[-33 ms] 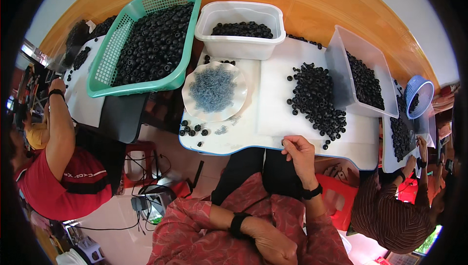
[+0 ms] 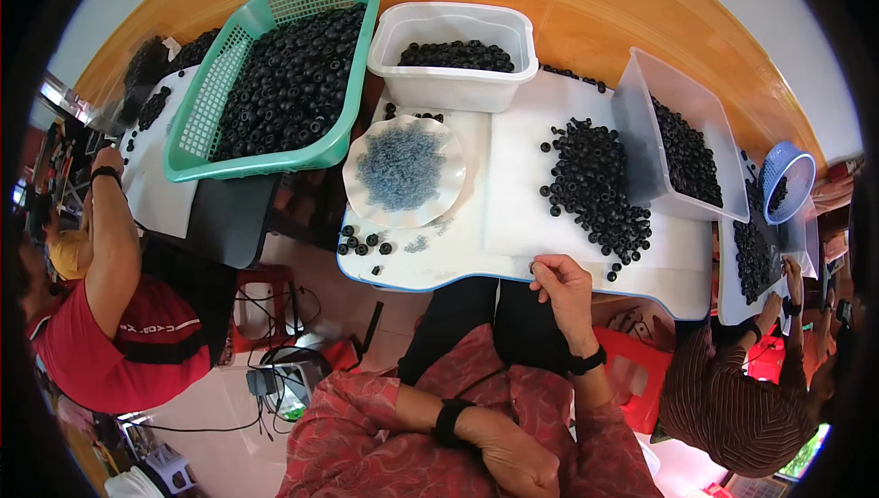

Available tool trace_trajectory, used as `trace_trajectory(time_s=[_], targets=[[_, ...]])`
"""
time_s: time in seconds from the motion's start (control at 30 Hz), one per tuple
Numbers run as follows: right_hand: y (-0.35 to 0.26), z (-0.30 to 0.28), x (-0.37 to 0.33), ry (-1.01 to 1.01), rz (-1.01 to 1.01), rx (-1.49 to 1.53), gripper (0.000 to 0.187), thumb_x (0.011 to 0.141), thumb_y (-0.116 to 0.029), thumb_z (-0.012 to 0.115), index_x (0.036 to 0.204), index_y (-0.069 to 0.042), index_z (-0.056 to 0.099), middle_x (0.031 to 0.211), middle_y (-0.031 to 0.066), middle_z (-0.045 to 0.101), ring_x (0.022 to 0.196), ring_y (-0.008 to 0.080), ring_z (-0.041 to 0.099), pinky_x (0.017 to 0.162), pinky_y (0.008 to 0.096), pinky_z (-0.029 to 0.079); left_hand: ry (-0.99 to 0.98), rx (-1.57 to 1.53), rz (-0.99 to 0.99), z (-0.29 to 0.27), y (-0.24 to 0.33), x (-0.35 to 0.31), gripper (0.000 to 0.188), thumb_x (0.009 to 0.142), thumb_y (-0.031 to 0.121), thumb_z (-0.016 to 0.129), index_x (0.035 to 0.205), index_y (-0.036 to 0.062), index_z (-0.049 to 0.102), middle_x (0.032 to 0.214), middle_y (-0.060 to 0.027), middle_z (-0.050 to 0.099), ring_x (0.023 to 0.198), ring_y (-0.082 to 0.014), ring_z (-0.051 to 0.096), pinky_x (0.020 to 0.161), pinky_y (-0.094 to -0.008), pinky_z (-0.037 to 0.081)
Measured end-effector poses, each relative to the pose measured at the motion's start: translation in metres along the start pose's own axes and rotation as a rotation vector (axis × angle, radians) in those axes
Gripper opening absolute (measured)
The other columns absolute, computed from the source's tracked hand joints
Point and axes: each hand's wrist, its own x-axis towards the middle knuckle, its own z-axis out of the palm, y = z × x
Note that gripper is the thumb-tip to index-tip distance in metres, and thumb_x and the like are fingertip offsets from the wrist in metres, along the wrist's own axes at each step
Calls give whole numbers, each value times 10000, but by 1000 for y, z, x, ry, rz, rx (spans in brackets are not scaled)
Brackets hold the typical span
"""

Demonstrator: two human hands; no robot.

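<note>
My right hand [image 2: 563,295] is raised at the near edge of the white tabletop, with thumb and forefinger pinching a small black ring-like part [image 2: 533,267]. My left hand [image 2: 515,454] lies low across my lap, curled into a loose fist; its fingertips and anything inside them are hidden. Beyond the right hand, many similar black round parts are heaped in a pile [image 2: 591,185] on a white sheet [image 2: 515,189]. To the left stands a white scalloped plate [image 2: 449,194] of small translucent bluish pieces [image 2: 399,168]. Several loose black parts [image 2: 362,243] lie beside it.
A green basket [image 2: 265,168] full of black parts stands at the far left. A white tub [image 2: 453,88] and a translucent bin [image 2: 641,146] hold more. Co-workers sit on both sides, one in a red shirt [image 2: 137,351], one in a striped shirt [image 2: 732,406]. Cables [image 2: 275,370] lie on the floor.
</note>
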Motion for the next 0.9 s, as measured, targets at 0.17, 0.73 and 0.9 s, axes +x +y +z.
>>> trace_trajectory(time_s=[0.17, 0.73, 0.9], targets=[[0, -3, -1, -13, -9, -35, 144, 941, -100, 683, 1046, -2, 676, 849, 19, 681, 675, 64, 626, 523, 181, 454, 232, -113, 41, 7, -29, 22, 398, 1056, 220, 463, 1243, -126, 523, 1038, -274, 643, 885, -426, 616, 757, -453, 491], [3, -1, -1, 2, -35, -100, 161, 953, -121, 668, 1061, -3, 663, 885, 27, 683, 696, 79, 635, 528, 190, 461, 76, 49, -57, 4, -11, 19, 503, 1080, 339, 367, 1273, -93, 540, 1099, -263, 660, 1004, -401, 606, 892, -434, 461], [6, -3, -1, -4, -48, -74, 156, 953, -112, 666, 1068, -6, 663, 883, 24, 682, 695, 74, 633, 521, 184, 457, 52, -181, -223, -12, 5, 34, 522, 1077, 362, 386, 1280, -91, 548, 1143, -277, 653, 1039, -371, 610, 914, -417, 465]])
